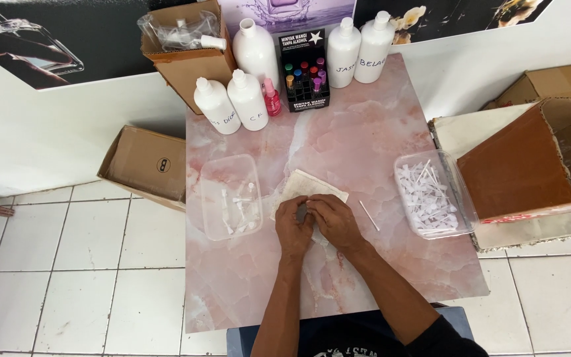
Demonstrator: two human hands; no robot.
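Both hands meet at the middle of the frame, over the pink marbled tabletop (365,132): the left hand (293,225) and the right hand (334,221) have their fingertips pressed together on one small pale part (303,210), so small and so covered that its shape cannot be told; each grip looks closed on it, pinching from either side, and neither hand is nearer than the other. The part sits directly between the two grips, just above the lower edge of a creased sheet of paper (308,188) that lies under the fingers and runs up and to the right. One loose white stick (369,215) lies just right of the right hand, its long axis slanting from upper left to lower right, closer to that hand than to the left. To the left of centre stands one clear tray (207,198) holding a handful of white pieces, too tangled to count; at the right edge of the tabletop a second clear tray (404,165) is heaped with many more. Along the top of the frame stand five white bottles (256,56), one small pink bottle (271,99) and one black display rack (305,82) of coloured vials. Four brown cardboard boxes (147,162) are in view: upper left, left by the floor, and two at the right
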